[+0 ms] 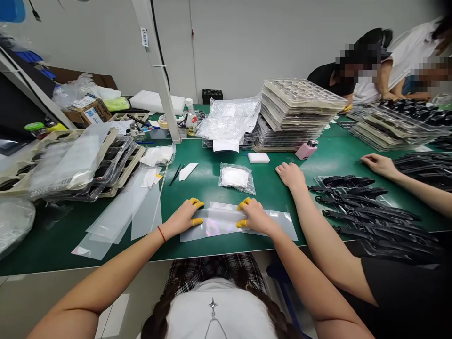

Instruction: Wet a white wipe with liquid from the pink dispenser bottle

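A clear, slightly iridescent plastic film (219, 225) lies flat on the green table (268, 188) near its front edge. My left hand (184, 215) presses on the film's left part, fingers together, with yellow finger cots on thumb and forefinger. My right hand (254, 215) pinches the film's middle between cot-covered thumb and forefinger. A small clear bag of white material (236, 178) sits just beyond my hands.
Loose film sheets (120, 216) and trays of parts (88, 165) lie to the left. A tall stack of clear trays (294, 110) stands behind. A co-worker's hands (291, 175) rest at right by several black watch straps (367, 207). Other people work at far right.
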A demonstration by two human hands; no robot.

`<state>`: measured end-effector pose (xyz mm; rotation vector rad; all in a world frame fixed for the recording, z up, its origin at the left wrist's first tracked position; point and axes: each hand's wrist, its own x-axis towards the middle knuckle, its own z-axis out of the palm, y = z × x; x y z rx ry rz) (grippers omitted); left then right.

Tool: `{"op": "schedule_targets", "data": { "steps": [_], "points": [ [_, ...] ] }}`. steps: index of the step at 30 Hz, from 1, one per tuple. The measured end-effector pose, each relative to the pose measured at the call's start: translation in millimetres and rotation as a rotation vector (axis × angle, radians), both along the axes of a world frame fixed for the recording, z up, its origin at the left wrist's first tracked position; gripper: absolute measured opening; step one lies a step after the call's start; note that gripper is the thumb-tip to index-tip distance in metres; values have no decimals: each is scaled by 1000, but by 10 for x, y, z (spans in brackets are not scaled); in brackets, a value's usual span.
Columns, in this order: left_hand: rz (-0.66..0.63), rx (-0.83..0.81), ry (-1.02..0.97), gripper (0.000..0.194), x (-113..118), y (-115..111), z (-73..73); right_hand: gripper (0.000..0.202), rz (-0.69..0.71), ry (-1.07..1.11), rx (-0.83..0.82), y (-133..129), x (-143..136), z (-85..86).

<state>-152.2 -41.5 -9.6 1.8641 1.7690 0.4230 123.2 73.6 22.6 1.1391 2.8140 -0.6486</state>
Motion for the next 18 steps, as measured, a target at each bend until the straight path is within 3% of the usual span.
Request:
{"op": "schedule_targets", "data": {
  "steps": [3, 5, 10, 12, 14, 18],
  "points": [
    [50, -102, -33, 43, -20, -57, 99, 21, -13, 44, -32, -90, -36, 43],
    [69, -144, -83, 35, -89, -87, 260, 22, -20, 56, -89, -148, -52, 111],
    [245, -134, -382, 36, -511, -205, 892, 65, -31, 268, -340, -116, -68, 399],
    [399, -52, -387, 39, -769, -291, 1093, 65, -43, 401, -408, -28, -63, 486],
    [580, 48, -373, 42, -1052, -412, 1193, 57, -81, 427, -328, 59, -39, 499],
    [854, 116, -294, 45, -1585, -729, 1158, 50, -58, 79, -28, 107, 55, 289]
  ]
}}
